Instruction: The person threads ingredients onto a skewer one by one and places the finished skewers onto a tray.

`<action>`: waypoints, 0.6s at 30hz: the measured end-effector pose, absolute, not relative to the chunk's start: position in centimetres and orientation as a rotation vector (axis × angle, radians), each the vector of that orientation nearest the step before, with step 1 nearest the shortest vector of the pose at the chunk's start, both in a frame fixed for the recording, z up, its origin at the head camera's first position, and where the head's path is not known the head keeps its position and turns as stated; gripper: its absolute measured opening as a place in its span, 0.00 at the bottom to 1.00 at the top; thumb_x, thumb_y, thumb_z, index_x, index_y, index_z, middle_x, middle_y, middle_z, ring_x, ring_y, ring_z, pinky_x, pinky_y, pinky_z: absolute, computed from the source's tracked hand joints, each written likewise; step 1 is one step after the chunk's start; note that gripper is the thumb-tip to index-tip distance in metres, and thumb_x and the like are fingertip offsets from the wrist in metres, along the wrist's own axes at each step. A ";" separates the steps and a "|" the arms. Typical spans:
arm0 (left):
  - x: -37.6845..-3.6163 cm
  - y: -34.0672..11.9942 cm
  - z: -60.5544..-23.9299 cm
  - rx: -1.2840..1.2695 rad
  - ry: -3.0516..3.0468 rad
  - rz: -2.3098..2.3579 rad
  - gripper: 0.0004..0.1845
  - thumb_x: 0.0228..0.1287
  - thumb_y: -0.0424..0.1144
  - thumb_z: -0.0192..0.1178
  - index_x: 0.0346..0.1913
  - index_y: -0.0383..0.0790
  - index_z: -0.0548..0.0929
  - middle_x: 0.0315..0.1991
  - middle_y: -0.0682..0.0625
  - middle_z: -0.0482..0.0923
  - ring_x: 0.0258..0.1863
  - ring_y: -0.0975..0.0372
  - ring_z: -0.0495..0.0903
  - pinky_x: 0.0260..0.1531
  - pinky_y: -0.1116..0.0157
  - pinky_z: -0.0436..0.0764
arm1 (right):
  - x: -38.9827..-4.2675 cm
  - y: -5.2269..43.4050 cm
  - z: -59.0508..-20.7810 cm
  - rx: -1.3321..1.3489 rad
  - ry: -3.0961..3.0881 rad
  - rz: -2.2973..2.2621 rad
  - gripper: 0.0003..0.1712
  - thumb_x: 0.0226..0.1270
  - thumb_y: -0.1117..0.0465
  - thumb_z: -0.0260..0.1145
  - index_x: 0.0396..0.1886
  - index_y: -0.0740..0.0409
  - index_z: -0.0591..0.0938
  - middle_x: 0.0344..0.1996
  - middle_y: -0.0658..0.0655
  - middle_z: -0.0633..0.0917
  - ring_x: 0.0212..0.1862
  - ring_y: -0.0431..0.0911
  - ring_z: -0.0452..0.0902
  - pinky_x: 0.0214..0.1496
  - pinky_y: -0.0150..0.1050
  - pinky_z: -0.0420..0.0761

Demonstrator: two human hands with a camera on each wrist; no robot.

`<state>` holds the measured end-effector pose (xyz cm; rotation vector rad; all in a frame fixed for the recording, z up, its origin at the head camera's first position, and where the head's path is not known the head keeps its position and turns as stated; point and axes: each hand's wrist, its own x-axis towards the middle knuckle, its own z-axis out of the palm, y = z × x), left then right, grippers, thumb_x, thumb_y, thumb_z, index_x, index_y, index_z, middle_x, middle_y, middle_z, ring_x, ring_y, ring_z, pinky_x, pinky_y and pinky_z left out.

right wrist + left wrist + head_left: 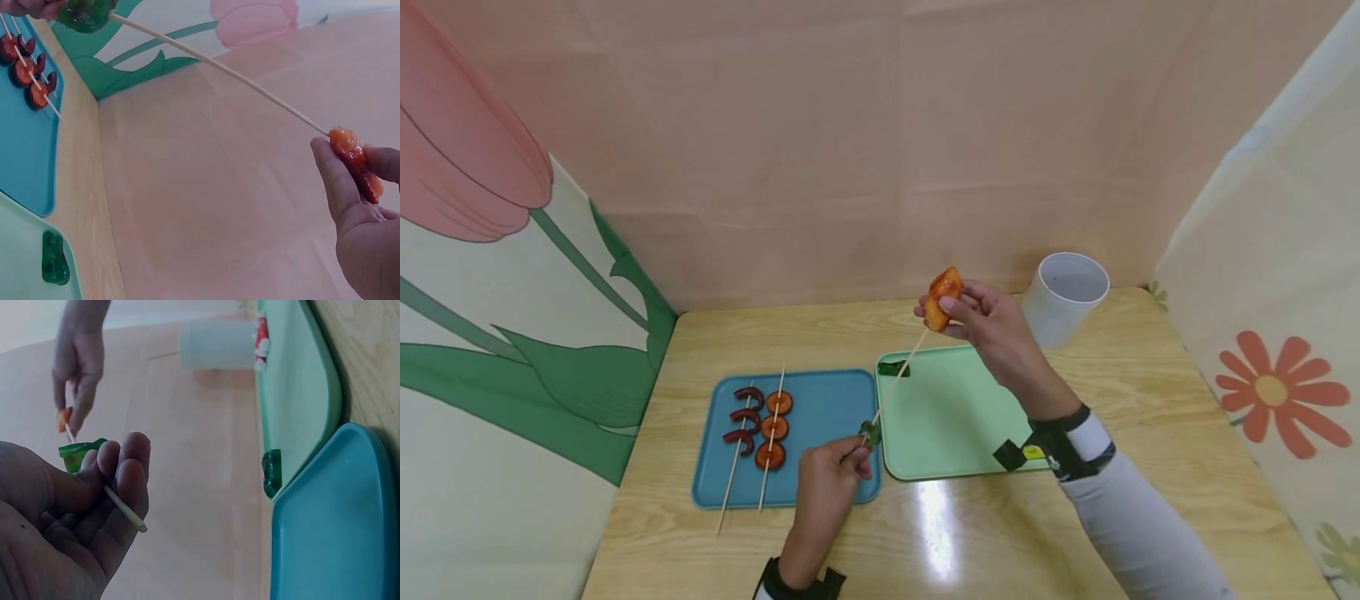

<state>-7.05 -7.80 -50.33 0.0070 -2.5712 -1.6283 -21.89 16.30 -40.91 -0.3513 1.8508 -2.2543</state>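
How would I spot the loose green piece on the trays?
Find the mint-green tray right of the blue tray. The green piece lies alone in its far left corner. Unlike the green piece on the skewer, no stick runs through it.

No readable text, labels or numbers on anything.

The left hand point(829, 477) holds a skewer point(898, 375); the right hand point(988, 325) pinches an orange piece point(942, 297) at its tip.

A glossy wood-grain tabletop point(1150, 467) is seen beneath smooth matt plastic trays, blue point(827, 408) and green point(947, 417). The skewer point(898, 375) looks wooden; the orange piece point(942, 297) looks glazed.
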 end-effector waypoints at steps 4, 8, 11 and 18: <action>-7.0 -7.8 -50.2 0.014 -2.576 -1.622 0.09 0.66 0.21 0.63 0.43 0.29 0.90 0.25 0.43 0.88 0.21 0.68 0.85 0.21 0.74 0.84 | -21.8 16.2 -41.1 -0.347 1.877 -2.263 0.28 0.76 0.58 0.65 0.67 0.69 0.73 0.53 0.58 0.89 0.54 0.48 0.88 0.56 0.38 0.88; -7.0 -7.7 -50.2 0.010 -2.595 -1.584 0.08 0.65 0.21 0.63 0.42 0.30 0.91 0.25 0.44 0.87 0.21 0.68 0.84 0.21 0.75 0.84 | -21.6 15.9 -41.4 -0.336 1.938 -2.221 0.28 0.74 0.56 0.67 0.67 0.66 0.75 0.52 0.57 0.89 0.53 0.47 0.88 0.54 0.38 0.88; -7.1 -7.7 -50.2 0.008 -2.606 -1.553 0.08 0.65 0.22 0.63 0.41 0.31 0.91 0.24 0.45 0.87 0.21 0.69 0.84 0.21 0.76 0.83 | -21.4 15.7 -41.7 -0.349 1.967 -2.192 0.27 0.74 0.56 0.68 0.66 0.65 0.76 0.52 0.55 0.89 0.53 0.45 0.89 0.54 0.36 0.88; -7.3 -7.1 -50.0 -0.033 -2.547 -1.558 0.07 0.64 0.22 0.65 0.38 0.33 0.91 0.21 0.47 0.85 0.19 0.69 0.83 0.20 0.75 0.83 | -20.5 14.5 -42.0 -0.395 1.907 -2.214 0.25 0.74 0.60 0.67 0.65 0.68 0.75 0.52 0.56 0.89 0.54 0.45 0.88 0.55 0.37 0.87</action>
